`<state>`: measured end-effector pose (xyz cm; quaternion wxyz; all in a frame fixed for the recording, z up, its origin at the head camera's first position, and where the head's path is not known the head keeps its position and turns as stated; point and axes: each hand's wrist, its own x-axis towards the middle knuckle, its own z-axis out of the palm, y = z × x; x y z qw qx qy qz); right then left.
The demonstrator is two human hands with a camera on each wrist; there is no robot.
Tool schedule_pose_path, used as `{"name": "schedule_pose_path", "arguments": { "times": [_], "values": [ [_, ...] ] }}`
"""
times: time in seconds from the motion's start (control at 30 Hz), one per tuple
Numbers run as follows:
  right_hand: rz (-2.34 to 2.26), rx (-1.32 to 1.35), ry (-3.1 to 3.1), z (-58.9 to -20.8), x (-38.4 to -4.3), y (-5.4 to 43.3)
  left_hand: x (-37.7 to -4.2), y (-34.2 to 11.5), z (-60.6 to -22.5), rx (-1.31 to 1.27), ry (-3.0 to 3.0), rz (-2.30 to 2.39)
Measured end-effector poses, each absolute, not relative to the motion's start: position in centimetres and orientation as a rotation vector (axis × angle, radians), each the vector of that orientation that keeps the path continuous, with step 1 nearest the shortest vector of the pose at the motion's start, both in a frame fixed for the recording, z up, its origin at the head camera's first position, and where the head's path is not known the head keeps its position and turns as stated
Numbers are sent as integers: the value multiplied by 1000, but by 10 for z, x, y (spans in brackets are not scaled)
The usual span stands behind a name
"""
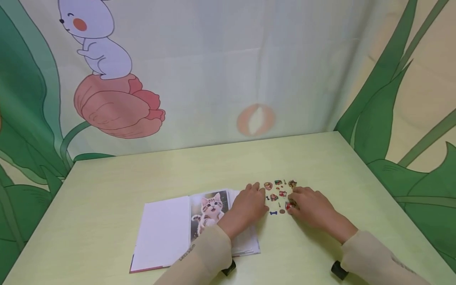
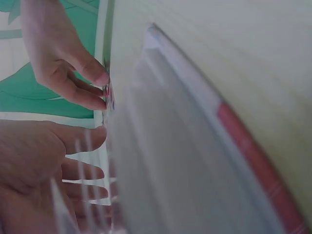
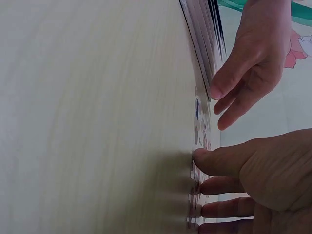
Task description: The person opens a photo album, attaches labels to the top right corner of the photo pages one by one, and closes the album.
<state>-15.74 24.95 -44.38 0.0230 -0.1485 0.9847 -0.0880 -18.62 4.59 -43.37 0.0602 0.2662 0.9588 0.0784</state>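
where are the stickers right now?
In the head view, the stickers lie on the table right of the open book, between the left hand and the right hand.

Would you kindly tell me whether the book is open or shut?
Open: the book lies spread, its white page beside a kitten picture.

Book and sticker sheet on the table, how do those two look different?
The book is larger than the sticker sheet. The book is thick and lies open, while the sticker sheet looks thin and flat. The book shows one big kitten picture, whereas the sticker sheet bears many small stickers. Both are on the table.
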Motion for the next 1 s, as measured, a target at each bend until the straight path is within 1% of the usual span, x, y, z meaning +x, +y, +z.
{"name": "schedule_pose_path", "arguments": {
  "times": [0.37, 0.63, 1.0],
  "values": [
    [-265, -461, 3054, -445, -148, 249, -178, 47, -437, 784, 2852, 242],
    [-234, -438, 3047, -445, -145, 248, -174, 48, -436, 807, 2845, 195],
    [-263, -478, 3064, -439, -146, 253, -166, 51, -437, 849, 2840, 118]
  ]
}}
